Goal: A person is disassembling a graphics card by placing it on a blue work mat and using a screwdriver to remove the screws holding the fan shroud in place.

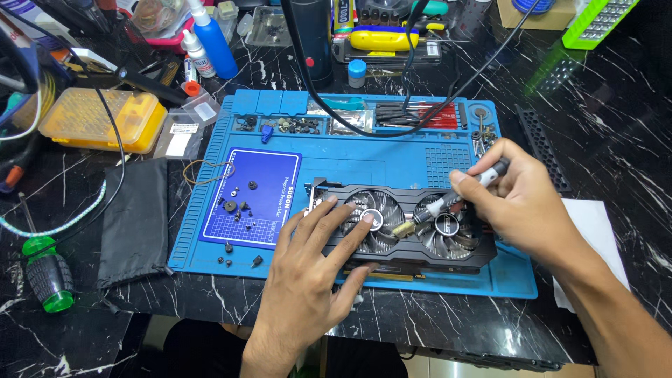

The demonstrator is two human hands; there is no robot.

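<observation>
The graphics card [406, 227] lies on the work mat [392, 164], toward its near edge, and the mat lies on the table [602, 126]. My left hand [311, 269] rests on the card's left fan [374, 213]; my right hand [521, 199] holds a screwdriver [448, 203] over the right fan [448, 231], tip pointing left. Left of the card, on the mat, sits a smaller magnetic pad [255, 192] with loose screws [238, 206] on it. Behind the card, the mat's far compartments hold small parts [297, 126]. Left of the mat lies a folded pouch [136, 220], and behind that a parts box [101, 119].
</observation>
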